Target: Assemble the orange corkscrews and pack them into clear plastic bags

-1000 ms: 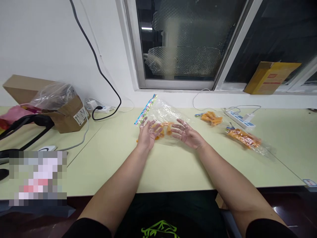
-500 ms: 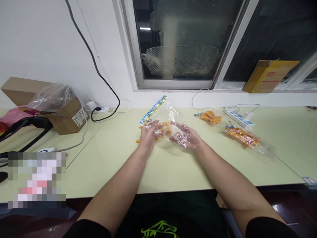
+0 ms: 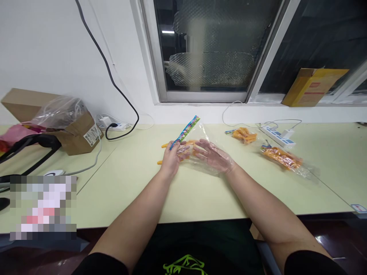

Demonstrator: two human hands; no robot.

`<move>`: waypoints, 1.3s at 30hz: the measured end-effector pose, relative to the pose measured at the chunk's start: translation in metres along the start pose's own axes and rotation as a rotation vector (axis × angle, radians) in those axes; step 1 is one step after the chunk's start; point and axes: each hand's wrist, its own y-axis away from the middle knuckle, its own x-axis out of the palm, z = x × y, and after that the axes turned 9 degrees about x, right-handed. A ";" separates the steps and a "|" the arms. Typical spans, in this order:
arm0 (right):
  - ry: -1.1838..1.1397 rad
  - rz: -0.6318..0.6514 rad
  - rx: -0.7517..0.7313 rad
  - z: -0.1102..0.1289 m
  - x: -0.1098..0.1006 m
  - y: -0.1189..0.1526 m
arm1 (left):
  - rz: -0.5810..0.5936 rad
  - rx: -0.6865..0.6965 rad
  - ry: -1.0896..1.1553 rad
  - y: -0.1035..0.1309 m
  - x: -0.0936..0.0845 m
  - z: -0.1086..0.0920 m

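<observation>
A clear plastic bag [image 3: 203,133] with a blue and green patterned header strip [image 3: 185,131] is spread over the table between my hands. My left hand [image 3: 172,158] is closed on the bag near the strip's lower end. My right hand [image 3: 213,154] is inside or behind the clear film, its fingers apart and pointing left. Orange items [image 3: 190,143] lie under or behind the film between the hands, and their ends stick out left of my left hand. How they sit relative to the bag cannot be made out fully.
On the right lie two bagged orange bundles [image 3: 244,135] [image 3: 282,157] beside a white power strip [image 3: 277,136]. At the left stand an open cardboard box [image 3: 77,133], a black frame [image 3: 31,147] and cables. A yellow carton [image 3: 315,88] leans at the window.
The patterned strip has shifted right and down, nearer my left fingers, which have closed on it. My right hand's fingers have spread and straightened beneath the film.
</observation>
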 end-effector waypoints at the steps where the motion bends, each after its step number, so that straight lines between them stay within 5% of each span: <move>1: -0.010 0.008 -0.014 0.001 0.000 0.001 | 0.014 -0.021 -0.029 0.001 0.001 0.001; 11: -0.105 0.162 0.050 0.008 0.006 0.012 | -0.114 -0.073 0.005 -0.004 -0.002 -0.001; 28: -0.090 0.044 -0.039 0.017 -0.007 0.013 | -0.281 0.004 0.066 -0.013 -0.009 -0.007; 39: -0.067 0.133 0.037 0.008 -0.005 0.010 | -0.169 -0.016 0.083 -0.005 0.000 -0.005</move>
